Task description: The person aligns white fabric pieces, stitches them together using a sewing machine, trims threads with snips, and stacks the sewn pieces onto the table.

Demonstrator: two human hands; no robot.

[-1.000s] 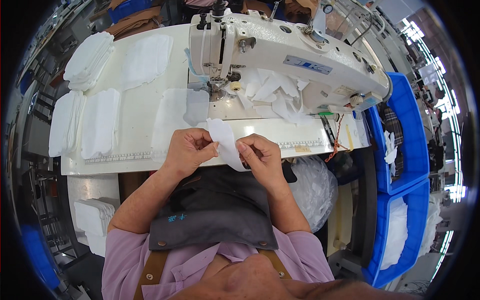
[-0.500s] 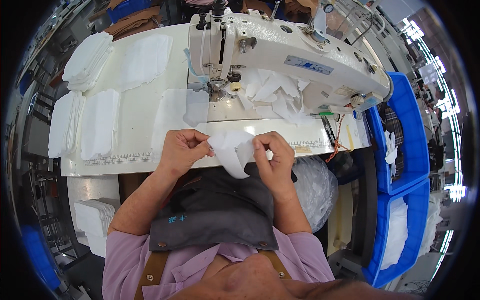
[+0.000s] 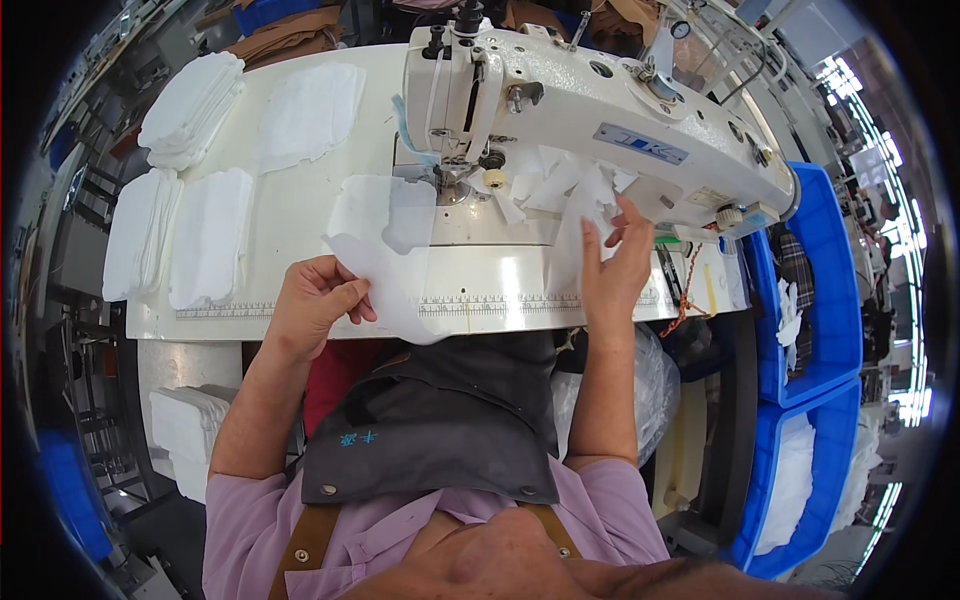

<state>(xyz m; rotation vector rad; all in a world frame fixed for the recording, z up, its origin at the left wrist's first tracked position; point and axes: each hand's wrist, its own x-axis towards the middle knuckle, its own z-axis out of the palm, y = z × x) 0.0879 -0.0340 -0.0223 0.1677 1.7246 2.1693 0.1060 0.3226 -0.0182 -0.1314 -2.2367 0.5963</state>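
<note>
A white sewing table (image 3: 300, 215) fills the middle of the view, and on it stands a big cream-white industrial sewing machine (image 3: 600, 120), with its needle part near the centre of the table. At the right side of the table there are two blue plastic bins (image 3: 815, 300), one behind the other, and the nearer one holds white fabric. On the left part of the table lie stacks of white cut fabric pieces (image 3: 190, 95), some in piles and some flat and single. A dark grey apron (image 3: 440, 420) covers the person's lap under the table edge. The left hand (image 3: 315, 305) is at the front edge of the table and pinches the lower edge of a thin white fabric piece (image 3: 385, 235), which lies flat on the table and reaches to the needle area. The right hand (image 3: 615, 265) is raised just under the machine arm; its fingers close on a loose bundle of white fabric strips (image 3: 570, 190) hanging there.
</note>
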